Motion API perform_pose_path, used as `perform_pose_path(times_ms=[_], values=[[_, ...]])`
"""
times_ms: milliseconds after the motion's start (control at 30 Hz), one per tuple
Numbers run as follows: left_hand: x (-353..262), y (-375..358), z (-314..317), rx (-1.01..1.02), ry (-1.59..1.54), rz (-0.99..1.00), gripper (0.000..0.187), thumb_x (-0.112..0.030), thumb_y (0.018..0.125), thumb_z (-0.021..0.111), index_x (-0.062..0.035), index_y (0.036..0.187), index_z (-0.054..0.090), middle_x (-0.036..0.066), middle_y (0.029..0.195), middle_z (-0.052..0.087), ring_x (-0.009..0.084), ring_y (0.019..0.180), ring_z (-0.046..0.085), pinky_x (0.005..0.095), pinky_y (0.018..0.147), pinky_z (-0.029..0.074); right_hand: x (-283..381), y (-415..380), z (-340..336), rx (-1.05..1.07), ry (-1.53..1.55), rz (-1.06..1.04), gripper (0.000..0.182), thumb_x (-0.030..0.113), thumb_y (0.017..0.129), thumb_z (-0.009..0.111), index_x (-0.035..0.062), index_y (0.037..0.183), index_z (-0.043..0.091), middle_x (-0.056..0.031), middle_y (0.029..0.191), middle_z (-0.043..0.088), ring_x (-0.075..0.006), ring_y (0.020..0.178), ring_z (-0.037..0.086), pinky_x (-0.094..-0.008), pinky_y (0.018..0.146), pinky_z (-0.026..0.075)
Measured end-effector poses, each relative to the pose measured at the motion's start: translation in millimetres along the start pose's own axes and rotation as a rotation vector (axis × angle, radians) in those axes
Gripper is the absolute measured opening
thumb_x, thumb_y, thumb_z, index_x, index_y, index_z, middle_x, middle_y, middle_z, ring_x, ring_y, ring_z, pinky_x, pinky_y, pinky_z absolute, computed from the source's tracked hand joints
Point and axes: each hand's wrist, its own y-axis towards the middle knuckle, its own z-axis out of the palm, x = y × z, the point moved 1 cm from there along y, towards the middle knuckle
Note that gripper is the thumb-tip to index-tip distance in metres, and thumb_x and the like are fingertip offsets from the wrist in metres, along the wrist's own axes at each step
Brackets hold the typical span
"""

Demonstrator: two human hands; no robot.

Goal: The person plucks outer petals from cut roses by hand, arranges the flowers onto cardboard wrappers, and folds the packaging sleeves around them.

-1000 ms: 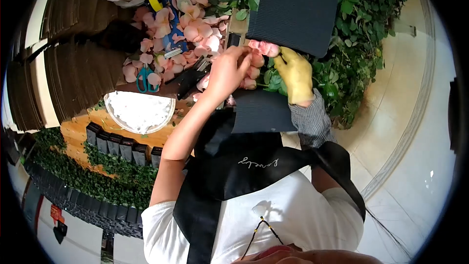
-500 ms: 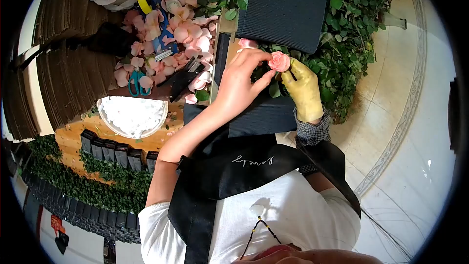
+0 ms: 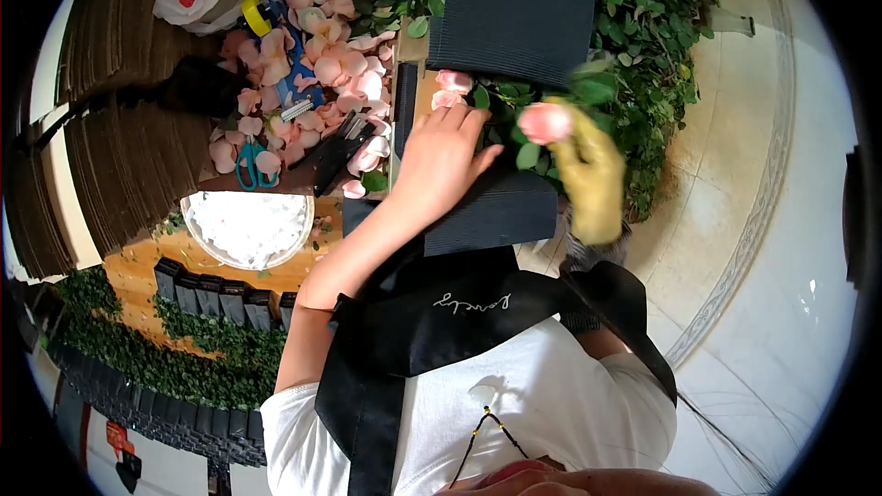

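Observation:
My right hand, in a yellow glove, grips a pink rose with green leaves about it; the hand and flower are smeared by motion. My bare left hand lies over a long dark box, its thumb apart from its fingers. Its fingertips are right at two pink roses set at the box's left side. Dark corrugated sheets lie below the left hand, and a larger dark corrugated panel covers the upper part of the stems.
Loose pink petals are heaped at the left with teal scissors, a black stapler-like tool and yellow tape. A bowl of white pieces stands below. Leafy stems fill the right side. Cardboard stacks stand far left.
My right hand has moved right and slightly down with the rose. My left hand has let go of that flower and drawn back left over the box, where two roses now show.

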Motion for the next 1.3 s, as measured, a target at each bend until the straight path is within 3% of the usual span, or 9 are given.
perform_pose_path(times_ms=[233,500,600,667,767,967,1000,1167,1300], values=[[25,-7,15,0.294,0.283,0.075,0.032,-0.027,0.085,0.073,-0.0020,0.105,0.070,0.009,0.112,0.066,0.0259,0.102,0.064,0.0385,0.089,0.049,-1,-91,-212,-0.985,-0.857,-0.301,0.024,0.005,0.095,0.064,-0.0018,0.118,0.070,-0.0088,0.106,0.076,-0.0139,0.086,0.070,-0.0266,0.073,0.055],[29,9,22,0.185,0.222,0.124,0.029,-0.023,0.084,0.073,-0.0010,0.103,0.070,0.012,0.109,0.063,0.0289,0.103,0.062,0.0405,0.087,0.051,32,-175,-266,-0.796,-1.523,0.843,0.032,0.039,0.099,0.053,0.0218,0.120,0.069,-0.0075,0.104,0.073,-0.0330,0.092,0.067,-0.0395,0.079,0.054],[45,10,28,0.193,0.211,0.133,0.025,-0.020,0.084,0.073,-0.0004,0.098,0.069,0.013,0.111,0.063,0.0296,0.103,0.062,0.0411,0.088,0.052,23,-177,-270,-1.181,-1.309,0.304,0.031,0.041,0.097,0.054,0.0236,0.118,0.070,-0.0042,0.104,0.074,-0.0296,0.089,0.069,-0.0378,0.078,0.054],[52,9,35,0.304,0.237,0.154,0.018,-0.017,0.083,0.072,0.0000,0.090,0.070,0.013,0.113,0.063,0.0302,0.105,0.062,0.0411,0.089,0.052,-17,-220,-342,-1.299,-1.550,0.801,0.029,0.032,0.096,0.059,0.0176,0.117,0.073,-0.0035,0.107,0.076,-0.0221,0.087,0.070,-0.0346,0.075,0.052],[51,5,31,0.187,0.125,0.217,0.014,-0.011,0.081,0.072,0.0014,0.085,0.069,0.013,0.112,0.063,0.0317,0.103,0.061,0.0415,0.089,0.052,16,-214,-346,-1.532,-0.668,-0.009,0.031,0.022,0.092,0.062,0.0067,0.118,0.071,-0.0070,0.103,0.075,-0.0209,0.088,0.070,-0.0344,0.074,0.056],[56,9,28,0.142,0.058,0.236,0.014,-0.011,0.080,0.073,0.0015,0.086,0.070,0.012,0.114,0.064,0.0297,0.101,0.062,0.0391,0.087,0.052,-116,-269,-302,-0.958,-0.427,0.967,0.037,0.037,0.101,0.054,0.0096,0.119,0.070,-0.0041,0.085,0.071,-0.0163,0.071,0.064,-0.0333,0.063,0.051],[57,7,28,0.147,0.053,0.229,0.014,-0.010,0.080,0.073,0.0018,0.087,0.070,0.012,0.114,0.064,0.0299,0.101,0.061,0.0392,0.087,0.052,-174,-301,-294,-0.567,-1.249,0.782,0.031,0.034,0.101,0.053,0.0145,0.118,0.070,-0.0072,0.082,0.071,-0.0212,0.068,0.065,-0.0373,0.062,0.051],[55,5,29,0.160,0.084,0.216,0.013,-0.010,0.080,0.074,0.0008,0.086,0.070,0.011,0.116,0.063,0.0292,0.103,0.060,0.0412,0.087,0.051,-225,-306,-199,0.011,-0.743,1.536,0.051,0.048,0.095,0.058,0.0031,0.118,0.065,-0.0176,0.102,0.074,-0.0316,0.100,0.070,-0.0398,0.088,0.054],[51,7,26,0.175,0.073,0.225,0.012,-0.003,0.080,0.073,0.0039,0.089,0.068,0.015,0.113,0.064,0.0338,0.098,0.061,0.0425,0.086,0.052,-283,-340,-147,0.098,-0.734,1.354,0.049,0.046,0.095,0.057,0.0035,0.118,0.065,-0.0192,0.105,0.072,-0.0327,0.103,0.069,-0.0415,0.089,0.053]])
